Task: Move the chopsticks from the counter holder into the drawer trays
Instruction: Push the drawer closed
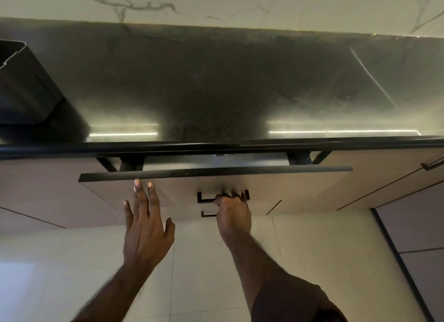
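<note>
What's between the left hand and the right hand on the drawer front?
Head view: only bare drawer front lies between the open left hand and the right hand, which is closed on the black handle.

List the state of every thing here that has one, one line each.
Top drawer: partly pulled out, contents hidden.
Drawer handle: gripped by the right hand.
Right hand: closed around the handle.
Left hand: open, fingers spread, fingertips at the drawer front, holding nothing.
Lower drawer handle: untouched.
Dark container: upright on the counter, inside not visible.
</note>
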A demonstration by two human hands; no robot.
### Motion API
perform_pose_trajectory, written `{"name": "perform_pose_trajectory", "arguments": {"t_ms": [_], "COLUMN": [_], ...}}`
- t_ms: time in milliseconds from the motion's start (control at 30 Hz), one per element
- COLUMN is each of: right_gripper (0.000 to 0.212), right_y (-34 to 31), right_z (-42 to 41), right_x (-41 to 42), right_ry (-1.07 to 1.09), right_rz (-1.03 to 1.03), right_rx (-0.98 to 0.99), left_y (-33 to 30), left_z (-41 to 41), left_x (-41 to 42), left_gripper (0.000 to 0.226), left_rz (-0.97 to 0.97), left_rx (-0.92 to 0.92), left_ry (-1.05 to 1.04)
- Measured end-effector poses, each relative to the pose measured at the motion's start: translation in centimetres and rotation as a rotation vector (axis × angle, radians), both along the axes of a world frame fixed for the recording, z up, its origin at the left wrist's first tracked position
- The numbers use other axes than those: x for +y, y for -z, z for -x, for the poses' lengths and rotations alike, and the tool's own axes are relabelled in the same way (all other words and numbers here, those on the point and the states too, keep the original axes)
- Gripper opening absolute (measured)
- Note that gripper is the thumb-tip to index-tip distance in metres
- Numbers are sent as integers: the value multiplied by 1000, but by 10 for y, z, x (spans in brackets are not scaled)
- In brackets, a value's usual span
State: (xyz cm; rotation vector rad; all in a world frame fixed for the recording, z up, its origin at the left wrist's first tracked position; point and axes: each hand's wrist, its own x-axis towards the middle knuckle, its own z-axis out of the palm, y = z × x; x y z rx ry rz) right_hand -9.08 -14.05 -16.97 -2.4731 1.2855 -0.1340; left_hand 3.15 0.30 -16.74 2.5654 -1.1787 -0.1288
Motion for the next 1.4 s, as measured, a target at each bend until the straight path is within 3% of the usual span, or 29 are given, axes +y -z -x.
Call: {"name": "perform_pose_trajectory", "arguments": {"t_ms": [333, 867, 1100, 1400], "right_gripper": [23, 33, 30, 34], "right_y": [4, -4, -43, -153], "right_z": [-36, -53, -10, 11], "right_x": [-43, -72, -58, -61], "right_ry": [44, 21, -143, -225], "right_rz": [32, -143, 61, 264], "right_rx": [-107, 66, -15, -169], "left_y": [14, -4, -39, -137], "left_z": [-50, -40, -13, 1], "left_x": [-33, -29, -28, -44], "left_gripper": [102, 103, 96, 82], "left_rz": [61, 7, 66, 157], "left_rx": [-4, -2, -43, -206], "left_ry": [8, 0, 58, 149]}}
